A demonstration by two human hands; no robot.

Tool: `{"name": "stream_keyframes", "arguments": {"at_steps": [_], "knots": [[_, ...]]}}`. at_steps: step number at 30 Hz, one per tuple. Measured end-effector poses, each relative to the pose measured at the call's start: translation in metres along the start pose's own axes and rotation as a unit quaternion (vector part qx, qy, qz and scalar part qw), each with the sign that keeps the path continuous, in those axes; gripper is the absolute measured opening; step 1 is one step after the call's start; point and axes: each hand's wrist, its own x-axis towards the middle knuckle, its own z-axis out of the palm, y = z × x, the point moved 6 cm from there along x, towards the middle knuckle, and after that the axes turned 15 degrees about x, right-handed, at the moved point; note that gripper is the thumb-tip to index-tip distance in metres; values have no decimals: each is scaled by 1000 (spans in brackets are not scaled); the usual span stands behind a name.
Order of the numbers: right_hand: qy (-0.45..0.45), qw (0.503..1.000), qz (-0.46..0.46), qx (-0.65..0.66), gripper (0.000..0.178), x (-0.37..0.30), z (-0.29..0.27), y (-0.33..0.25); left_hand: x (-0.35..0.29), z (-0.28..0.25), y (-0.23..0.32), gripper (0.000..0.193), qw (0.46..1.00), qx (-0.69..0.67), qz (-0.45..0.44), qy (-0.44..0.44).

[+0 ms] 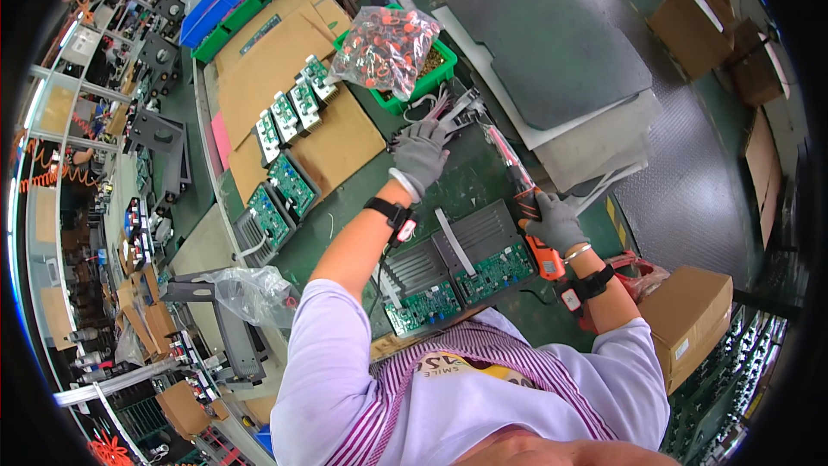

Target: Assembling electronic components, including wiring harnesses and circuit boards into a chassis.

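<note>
My right hand (556,223), in a grey glove, is wrapped round an orange and black cordless screwdriver (523,192). The tool's long front end points away from me, towards a small metal part (466,109) on the green workbench. Beside that part is my left hand (420,151), also gloved, its fingers bent down at a bundle of grey wires (433,107). What lies under those fingertips is hidden. Nearer to me, two dark ribbed metal housings (414,266) lie side by side, each with a green circuit board (496,276) along its near edge.
A green bin (440,72) carries a clear bag of orange-red parts (386,47). White modules with boards (285,114) stand on cardboard (358,134) at left, near two more housed boards (266,214). Dark sheets (561,43) are stacked at right; a carton (690,319) stands near my right elbow.
</note>
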Motion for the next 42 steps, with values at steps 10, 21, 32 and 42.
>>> {"name": "stream_keyframes", "arguments": {"at_steps": [10,21,32,42], "knots": [[35,997,-45,-58,63,1,-14,-4,-131,-97,-64,27,976,-178,-115,39],[-23,950,-310,38,49,34,-6,-123,-403,-155,-59,26,882,-144,-446,-40],[-404,717,-555,-122,46,-151,197,-321,-741,-239,127,25,485,87,-867,-73],[-531,537,-617,-224,40,-407,442,-315,-978,-273,241,40,202,5,-962,-183]]}}
